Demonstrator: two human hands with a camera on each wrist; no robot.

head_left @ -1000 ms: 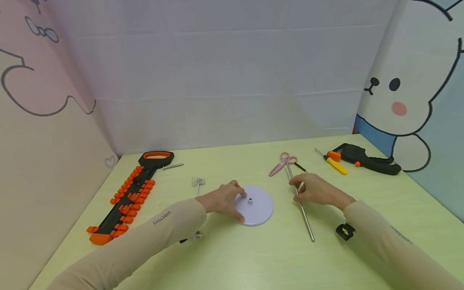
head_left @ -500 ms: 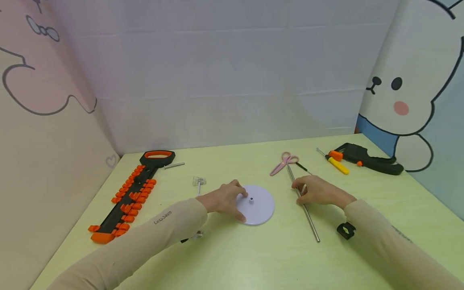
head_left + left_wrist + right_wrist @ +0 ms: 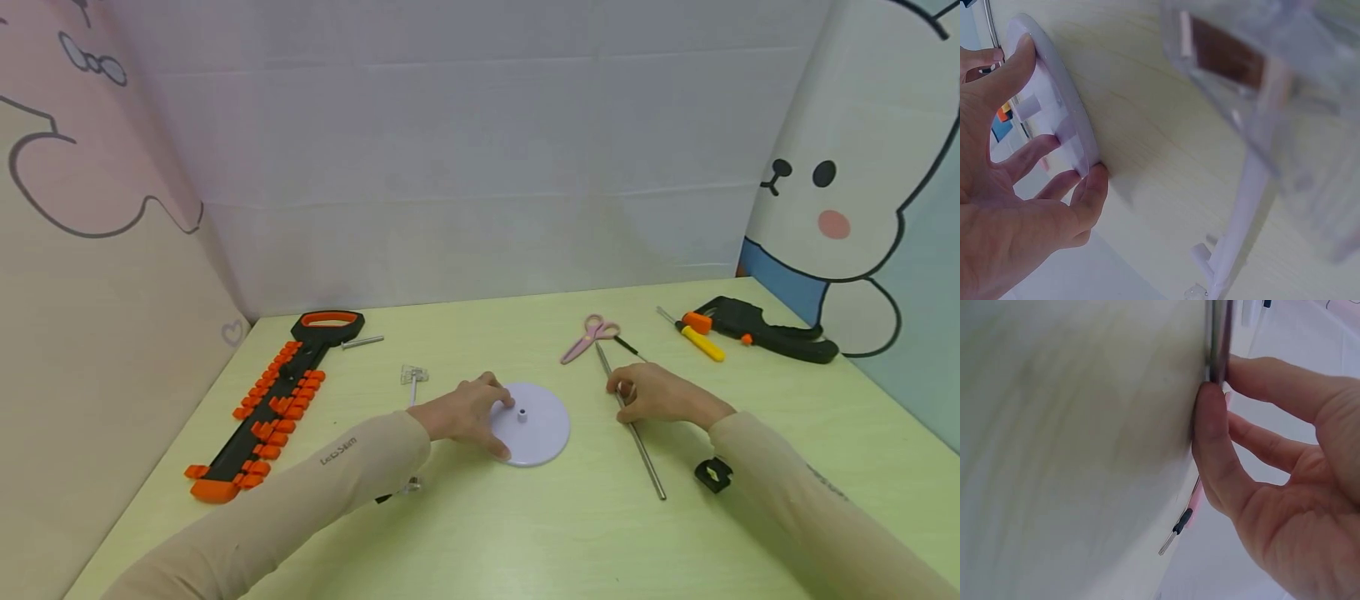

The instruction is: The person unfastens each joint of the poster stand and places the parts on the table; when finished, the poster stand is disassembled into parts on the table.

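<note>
Right hand [image 3: 663, 398] fingers pinch metal rod [image 3: 643, 454] mid-worktop: stiff, slick, likely light; grip mid-shaft. Left hand [image 3: 461, 414] grips white disc base [image 3: 540, 429].

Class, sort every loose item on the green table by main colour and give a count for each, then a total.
Orange and black: 2, the long clip rack and the trigger clamp
White: 1, the round base
Silver: 2, the metal rod and the bolt
Pink: 1, the scissors
Yellow: 1, the screwdriver
Clear: 1, the clip
Black: 1, the small bracket
Total: 9

Head view: bright, even, soft light; faint shadows; edges bowed by wide lens. Wrist views: washed out, clear clip [image 3: 1272, 100] at right strongly blurred
</note>
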